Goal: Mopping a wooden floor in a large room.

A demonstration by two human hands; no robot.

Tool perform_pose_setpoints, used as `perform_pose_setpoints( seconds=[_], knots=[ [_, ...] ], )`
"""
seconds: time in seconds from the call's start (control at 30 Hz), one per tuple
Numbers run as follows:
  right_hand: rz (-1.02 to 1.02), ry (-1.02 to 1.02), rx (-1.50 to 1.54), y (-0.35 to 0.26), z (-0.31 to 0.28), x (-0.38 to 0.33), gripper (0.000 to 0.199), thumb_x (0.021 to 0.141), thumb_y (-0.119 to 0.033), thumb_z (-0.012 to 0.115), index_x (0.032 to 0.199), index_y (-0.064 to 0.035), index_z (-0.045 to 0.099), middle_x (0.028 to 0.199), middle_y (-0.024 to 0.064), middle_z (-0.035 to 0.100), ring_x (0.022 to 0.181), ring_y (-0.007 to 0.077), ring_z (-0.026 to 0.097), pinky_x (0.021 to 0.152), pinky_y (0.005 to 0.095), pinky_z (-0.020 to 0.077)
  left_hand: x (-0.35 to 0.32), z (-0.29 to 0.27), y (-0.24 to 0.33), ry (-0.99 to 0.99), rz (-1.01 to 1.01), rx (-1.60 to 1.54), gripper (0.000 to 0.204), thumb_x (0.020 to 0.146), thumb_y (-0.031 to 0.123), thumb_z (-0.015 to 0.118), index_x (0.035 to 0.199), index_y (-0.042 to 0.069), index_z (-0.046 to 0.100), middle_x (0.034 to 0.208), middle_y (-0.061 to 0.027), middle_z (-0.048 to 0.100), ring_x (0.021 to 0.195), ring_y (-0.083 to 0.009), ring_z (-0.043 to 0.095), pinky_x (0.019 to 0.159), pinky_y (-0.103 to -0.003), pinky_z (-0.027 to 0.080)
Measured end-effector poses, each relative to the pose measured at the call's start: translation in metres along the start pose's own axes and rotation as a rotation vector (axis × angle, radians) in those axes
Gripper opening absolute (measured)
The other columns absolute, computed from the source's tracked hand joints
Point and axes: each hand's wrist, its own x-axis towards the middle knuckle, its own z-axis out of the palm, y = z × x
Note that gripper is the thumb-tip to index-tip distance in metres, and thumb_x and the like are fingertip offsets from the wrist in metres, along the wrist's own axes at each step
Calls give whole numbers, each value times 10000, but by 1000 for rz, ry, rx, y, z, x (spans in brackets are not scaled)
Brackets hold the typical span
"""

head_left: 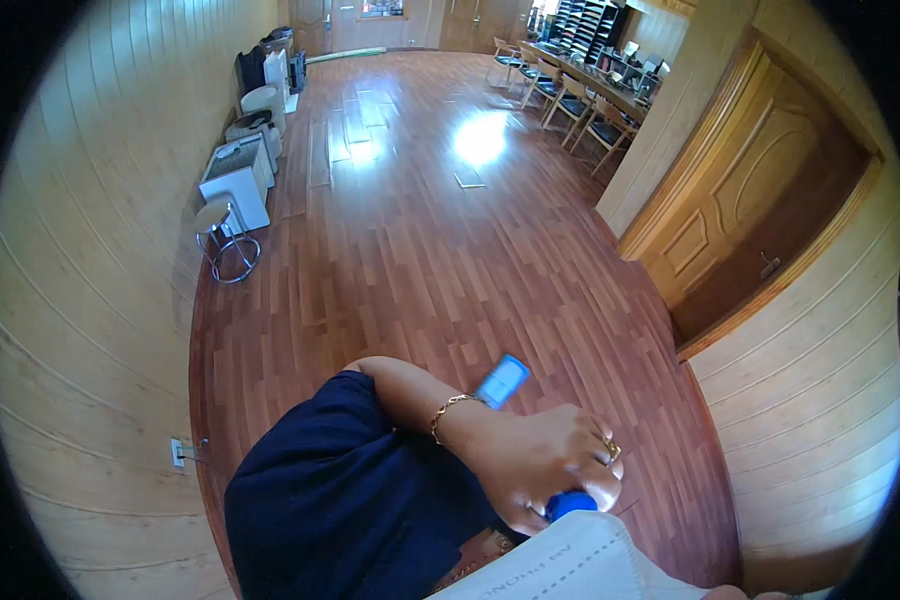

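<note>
My left arm, in a dark navy sleeve, reaches across from the lower left. My left hand (545, 465), with a gold bracelet and a ring, is closed around a blue rounded handle end (573, 503). Beyond the wrist a light-blue flat piece (503, 382) shows over the floor; my arm hides whether it joins the handle. A white sheet-like thing (570, 565) with faint print and a dashed line covers the bottom middle, partly in front of the handle. At the bottom right edge a sliver of skin (738, 593) shows, perhaps my right hand; its fingers cannot be made out.
Brown wood-plank flooring (410, 270) stretches ahead, with a loose plank (469, 181). Along the left wall stand a round stool (228, 243), a white cabinet (238, 185) and bins. To the right are a wooden door (755, 190), then chairs (607, 132) along a long counter.
</note>
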Motion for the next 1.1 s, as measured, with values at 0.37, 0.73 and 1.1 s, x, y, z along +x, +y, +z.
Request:
perform_pose_setpoints(
  seconds=[0.37, 0.73, 1.1],
  knots=[
    [-11, -94, 554, -85, -6, 9, 445, 785, -247, 720, 1169, -79, 573, 1167, 157, 620, 1074, 253, 598, 877, 398, 491, -47, 15, -57, -85, -342, 30, 359, 745, 344, 731, 920, 90, 547, 754, -109, 581, 724, -338, 605, 596, -442, 440],
    [-946, 791, -271, -279, -37, -37, 568, 943, -545, 436, 1174, -31, 504, 970, 193, 593, 850, 346, 577, 813, 491, 470, -225, 78, -180, -348, -1002, 89, 400, 802, 505, 655, 845, 108, 629, 810, -140, 637, 782, -350, 624, 655, -472, 456],
    [-1132, 134, -241, -286, -44, -42, 345, 959, -472, 444, 827, -155, 478, 679, 2, 506, 663, 194, 508, 771, 461, 401, -267, 97, -156, -144, -1034, 311, 279, 781, 389, 664, 692, 144, 562, 655, -64, 584, 727, -309, 607, 695, -459, 385]
  ],
)
